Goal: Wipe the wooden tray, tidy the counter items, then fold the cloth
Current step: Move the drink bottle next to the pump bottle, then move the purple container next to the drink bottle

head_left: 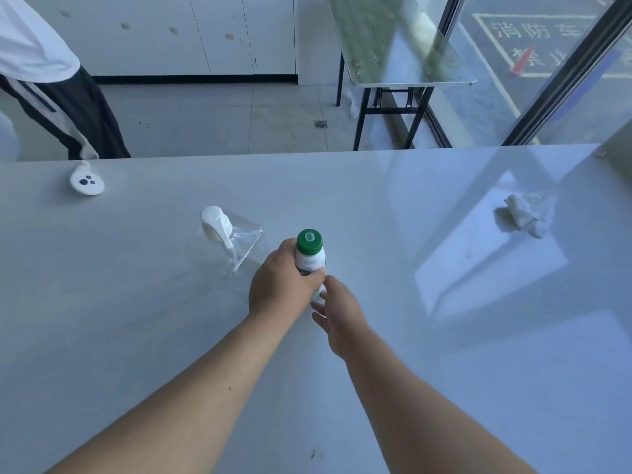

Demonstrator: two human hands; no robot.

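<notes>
A white bottle with a green cap (309, 249) stands upright near the middle of the pale counter (444, 354). My left hand (280, 285) is wrapped around the bottle's body. My right hand (338, 316) is just beside the bottle's lower part, fingers apart and touching or nearly touching it. A crumpled white cloth (525, 213) lies on the counter at the far right, well away from both hands. No wooden tray is in view.
A clear pump dispenser with a white head (225, 234) stands left of the bottle. A small white round device with dark dots (87, 181) lies at the counter's far left edge. A person in dark trousers (68, 104) stands beyond the counter; a folding table (403, 56) is farther back.
</notes>
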